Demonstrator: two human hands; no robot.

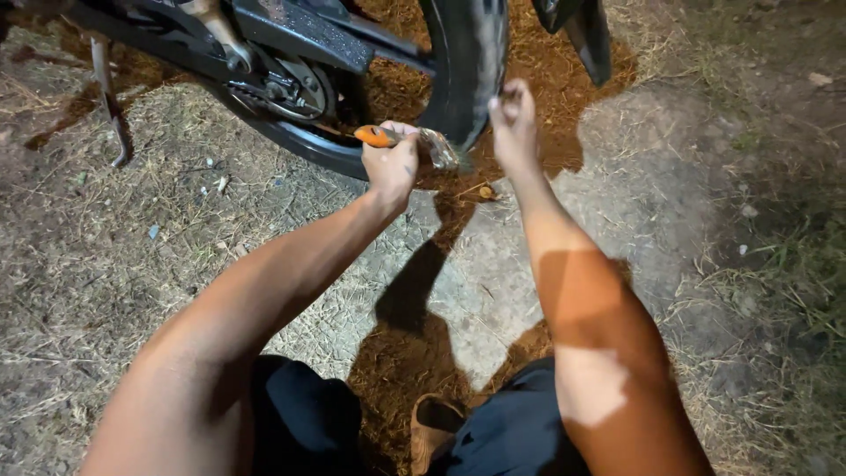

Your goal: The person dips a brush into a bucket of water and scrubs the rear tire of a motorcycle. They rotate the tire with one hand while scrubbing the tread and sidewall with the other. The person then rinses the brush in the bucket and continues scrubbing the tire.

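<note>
outdoors at night, we crouch beside a motorcycle's rear tyre (467,62), our landmark on the dry grass and red soil. our left hand (392,163) is wrapped tight around the orange handle of a tool (410,141), whose metal end, worn and hard to make out, points at the tyre's lower edge. our right hand (514,119), just right of the tyre, has its fingers bent against the tread; we cannot tell whether it pinches anything. left of the tyre sit the chain and sprocket (295,88); farther left, the kickstand (110,106) touches the ground. below the tyre, our sandal (432,427) rests on soil.
</note>
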